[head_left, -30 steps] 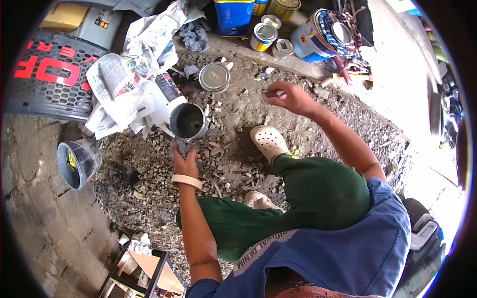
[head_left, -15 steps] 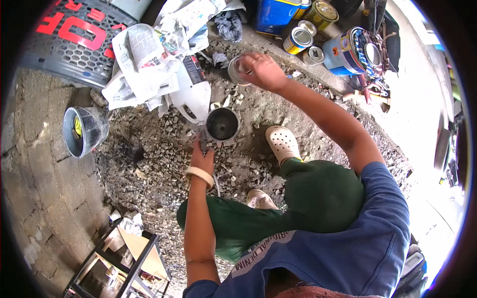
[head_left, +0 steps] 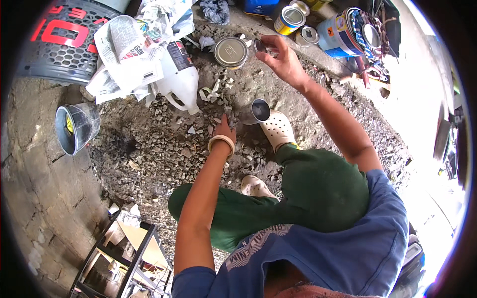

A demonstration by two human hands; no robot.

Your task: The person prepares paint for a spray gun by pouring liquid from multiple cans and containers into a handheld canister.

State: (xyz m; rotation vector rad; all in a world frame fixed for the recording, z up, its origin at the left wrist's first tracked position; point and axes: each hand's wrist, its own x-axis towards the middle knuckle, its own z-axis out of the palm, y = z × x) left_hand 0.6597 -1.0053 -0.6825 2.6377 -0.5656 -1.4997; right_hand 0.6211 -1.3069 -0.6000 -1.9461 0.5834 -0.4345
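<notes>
My left hand [head_left: 224,131] reaches low over the gravel with its fingers closed round a grey part beside a metal cup [head_left: 260,110]. The cup leans to the right, mouth up, near my shoe; together they look like a spray gun, its body mostly hidden by the hand. Further up, my right hand [head_left: 288,64] pinches a small dark round lid [head_left: 258,46] between thumb and fingers. Just left of that lid stands a tin can [head_left: 231,52] with its wide lid on. A white plastic jug [head_left: 181,82] leans among newspapers to the left.
Crumpled newspaper [head_left: 126,54] lies by a dark perforated panel [head_left: 59,44]. A clear bucket [head_left: 77,126] stands by the block wall. Paint tins [head_left: 289,21] and a large blue-white can [head_left: 340,35] line the concrete ledge. A black-framed rack [head_left: 121,253] is at the lower left.
My left hand and the metal cup have moved to the right, and the cup now tilts. My right hand has moved up and right off the tin can, with the small lid showing in it.
</notes>
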